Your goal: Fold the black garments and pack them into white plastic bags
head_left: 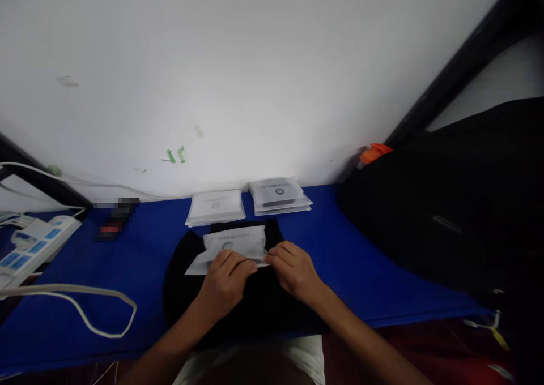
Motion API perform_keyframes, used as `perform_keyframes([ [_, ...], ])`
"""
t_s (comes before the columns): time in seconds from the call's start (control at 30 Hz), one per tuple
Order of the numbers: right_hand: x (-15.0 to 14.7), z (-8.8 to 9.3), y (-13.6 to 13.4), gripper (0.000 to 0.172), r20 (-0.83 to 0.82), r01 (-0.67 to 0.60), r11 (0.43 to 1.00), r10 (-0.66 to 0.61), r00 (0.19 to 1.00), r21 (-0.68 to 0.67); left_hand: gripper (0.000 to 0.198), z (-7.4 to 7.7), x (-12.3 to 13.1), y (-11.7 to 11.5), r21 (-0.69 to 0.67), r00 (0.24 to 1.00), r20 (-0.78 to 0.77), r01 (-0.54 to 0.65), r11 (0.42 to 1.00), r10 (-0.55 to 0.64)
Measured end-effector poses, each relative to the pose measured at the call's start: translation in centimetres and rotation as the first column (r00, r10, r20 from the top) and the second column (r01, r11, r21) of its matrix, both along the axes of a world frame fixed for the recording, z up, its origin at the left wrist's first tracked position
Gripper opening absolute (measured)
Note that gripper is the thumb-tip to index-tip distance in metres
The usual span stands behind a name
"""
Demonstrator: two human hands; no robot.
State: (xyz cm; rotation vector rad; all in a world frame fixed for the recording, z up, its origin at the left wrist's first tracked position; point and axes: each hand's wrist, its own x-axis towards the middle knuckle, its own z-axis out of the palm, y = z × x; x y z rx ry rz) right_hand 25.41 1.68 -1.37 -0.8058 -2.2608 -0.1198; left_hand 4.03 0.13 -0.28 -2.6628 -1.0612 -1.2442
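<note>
A frosted white plastic bag [238, 239] with dark printed lettering and a round logo lies on a black cloth item [187, 286] in front of me. My left hand [225, 280] presses its curled fingers on the bag's near edge, left of centre. At the bag's near right corner, my right hand [293, 269] pinches the plastic between thumb and fingers. The black cloth spreads beneath both hands; its kind does not show.
Similar bags lie by the wall: a white one [216, 206] and a small stack [280, 195]. On the left are a power strip [40, 246], a white cable [106, 294] and a pixelated dark object [114, 221]. A large black fabric mass [425, 215] covers the right side of the blue table [331, 243].
</note>
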Motion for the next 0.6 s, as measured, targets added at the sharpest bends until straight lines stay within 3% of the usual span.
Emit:
perform_keyframes([
  [0.2,3.0,-0.3,1.3,0.024,-0.231,0.075,0.997,-0.078,0.970,-0.021,0.017,-0.5,-5.2,0.0,-0.044,0.998,0.016,-0.066,0.997,0.067],
  [0.33,3.6,-1.3,0.9,0.022,-0.250,0.016,0.996,-0.038,0.967,-0.091,0.016,-1.0,-8.1,-0.5,-0.103,0.996,-0.023,-0.094,0.990,0.092],
  [0.43,3.9,-2.1,0.5,0.025,-0.194,-0.063,0.971,0.018,0.981,-0.229,0.006,-1.7,-8.4,-1.1,-0.232,0.991,-0.128,-0.076,0.970,0.047],
  [0.6,4.4,-1.4,-0.2,0.033,-0.144,-0.126,0.914,0.076,0.987,-0.385,0.017,-2.6,-6.2,-1.7,-0.330,0.964,-0.259,-0.151,0.932,0.064],
])
